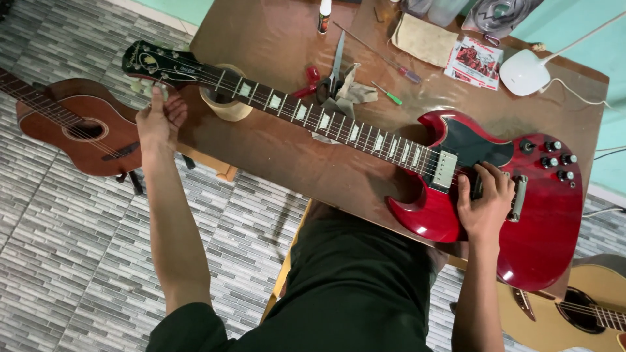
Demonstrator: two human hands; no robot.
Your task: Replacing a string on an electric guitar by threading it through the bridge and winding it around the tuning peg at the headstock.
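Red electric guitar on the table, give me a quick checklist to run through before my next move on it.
1. Red electric guitar lies flat on the table: ok.
2. Neck rests on the tape roll: ok.
3. Left hand at the headstock tuners: ok.
4. Right hand on the strings by the bridge: ok.
5. Scissors and screwdrivers clear of the neck: not ok, scissors lie against it.
6. String tension: cannot tell.

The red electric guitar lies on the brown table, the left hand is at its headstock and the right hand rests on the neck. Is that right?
Not quite. In the head view the right hand rests on the body of the red electric guitar, over the strings near the bridge, not on the neck.
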